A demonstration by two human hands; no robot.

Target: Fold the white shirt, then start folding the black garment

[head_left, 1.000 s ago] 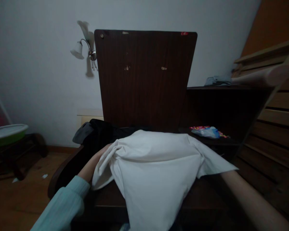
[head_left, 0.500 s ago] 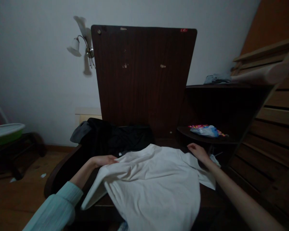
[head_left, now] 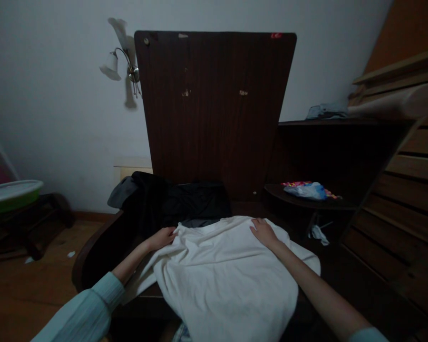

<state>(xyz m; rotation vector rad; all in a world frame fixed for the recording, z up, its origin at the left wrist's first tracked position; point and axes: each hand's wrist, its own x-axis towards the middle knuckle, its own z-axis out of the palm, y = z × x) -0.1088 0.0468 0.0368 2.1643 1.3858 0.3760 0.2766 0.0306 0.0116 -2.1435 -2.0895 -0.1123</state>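
A white shirt (head_left: 228,270) lies spread and wrinkled over a dark wooden surface, its near part hanging toward me over the front edge. My left hand (head_left: 164,237) is closed on the cloth at the shirt's far left corner. On the far right part of the shirt rests my right hand (head_left: 264,232), palm down, fingers stretched over the fabric and the thumb apart. A sleeve droops at the left, below my left wrist. Behind the shirt sits a pile of black clothes (head_left: 196,202).
A tall dark board (head_left: 214,114) stands behind the clothes. At the right, a shelf (head_left: 281,194) bears a plastic bag (head_left: 306,191); folded cloth (head_left: 326,111) lies on top. Wooden slats (head_left: 406,190) rise at far right. A green basin (head_left: 14,199) is at left.
My right hand has moved left from beyond the shirt's right edge onto its far right part. The cloth there lies smoother. My left hand still grips the left corner.
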